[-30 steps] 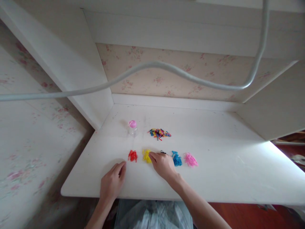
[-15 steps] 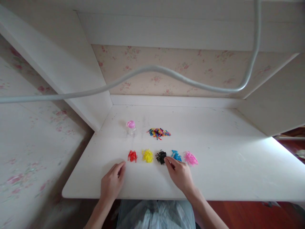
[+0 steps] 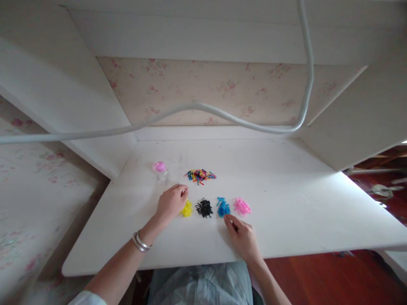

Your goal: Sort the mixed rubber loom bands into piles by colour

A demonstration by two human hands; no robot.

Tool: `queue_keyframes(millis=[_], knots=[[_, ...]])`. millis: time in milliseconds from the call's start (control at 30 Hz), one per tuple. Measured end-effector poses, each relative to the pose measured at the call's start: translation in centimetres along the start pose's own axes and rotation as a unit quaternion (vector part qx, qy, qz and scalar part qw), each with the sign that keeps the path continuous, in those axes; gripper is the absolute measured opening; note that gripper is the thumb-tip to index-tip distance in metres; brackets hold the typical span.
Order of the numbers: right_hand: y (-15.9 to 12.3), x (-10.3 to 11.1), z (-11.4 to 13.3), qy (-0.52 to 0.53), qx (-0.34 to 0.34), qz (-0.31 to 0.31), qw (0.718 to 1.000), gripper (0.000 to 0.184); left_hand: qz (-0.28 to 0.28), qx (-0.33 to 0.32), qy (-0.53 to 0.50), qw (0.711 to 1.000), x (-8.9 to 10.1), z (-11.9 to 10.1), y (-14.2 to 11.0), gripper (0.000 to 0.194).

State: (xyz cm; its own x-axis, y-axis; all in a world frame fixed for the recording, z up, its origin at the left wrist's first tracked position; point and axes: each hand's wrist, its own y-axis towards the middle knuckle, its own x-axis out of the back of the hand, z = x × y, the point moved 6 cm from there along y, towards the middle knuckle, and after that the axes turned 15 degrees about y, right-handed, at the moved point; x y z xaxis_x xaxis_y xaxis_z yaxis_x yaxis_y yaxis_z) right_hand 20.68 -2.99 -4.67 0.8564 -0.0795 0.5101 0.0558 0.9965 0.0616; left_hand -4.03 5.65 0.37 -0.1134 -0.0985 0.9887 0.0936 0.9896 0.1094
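Note:
My left hand point(image 3: 172, 202) reaches over the desk, fingers pinched together just left of and in front of a mixed-colour pile of small rubber bands point(image 3: 201, 176). Whatever is in that pinch, if anything, cannot be made out. It partly covers the yellow rubber bands point(image 3: 187, 209), and the red pile is hidden. At the near edge of the blue rubber bands point(image 3: 223, 207), my right hand point(image 3: 243, 237) has thumb and forefinger closed; its contents do not show. Black rubber bands point(image 3: 204, 208) and pink rubber bands point(image 3: 242, 206) lie on either side of the blue ones.
A small clear container with a pink top point(image 3: 160, 168) stands behind my left hand. The white desk point(image 3: 280, 190) has panels at the left and right and a papered back wall. A pale cable point(image 3: 241, 123) hangs across the upper view.
My left hand has moved forward and right, from beside the red pile toward the mixed pile. My right hand has left the black pile for the blue one. The view has shifted right.

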Motion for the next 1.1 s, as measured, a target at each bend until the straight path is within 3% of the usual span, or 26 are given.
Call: queue_keyframes(millis=[200, 400, 633, 833, 1100], knots=[[0.2, 0.4, -0.2, 0.011, -0.017, -0.009, 1.0, 0.048, 0.001, 0.021, 0.054, 0.998, -1.4, -1.1, 4.6, 0.03], [0.3, 0.5, -0.1, 0.016, -0.021, -0.002, 1.0, 0.042, 0.003, 0.011, 0.074, 0.997, -1.8, -1.7, 5.8, 0.032], [0.3, 0.6, -0.2, 0.011, -0.021, -0.005, 1.0, 0.04, -0.002, 0.009, 0.084, 0.996, -1.7, -1.8, 5.5, 0.033], [0.2, 0.4, -0.5, 0.012, -0.014, 0.002, 1.0, 0.037, -0.031, 0.038, 0.102, 0.994, 0.3, -1.2, 4.5, 0.033], [0.1, 0.3, -0.4, 0.008, -0.016, 0.008, 1.0, 0.037, -0.046, 0.062, 0.046, 0.996, 1.8, 0.2, 1.5, 0.027]])
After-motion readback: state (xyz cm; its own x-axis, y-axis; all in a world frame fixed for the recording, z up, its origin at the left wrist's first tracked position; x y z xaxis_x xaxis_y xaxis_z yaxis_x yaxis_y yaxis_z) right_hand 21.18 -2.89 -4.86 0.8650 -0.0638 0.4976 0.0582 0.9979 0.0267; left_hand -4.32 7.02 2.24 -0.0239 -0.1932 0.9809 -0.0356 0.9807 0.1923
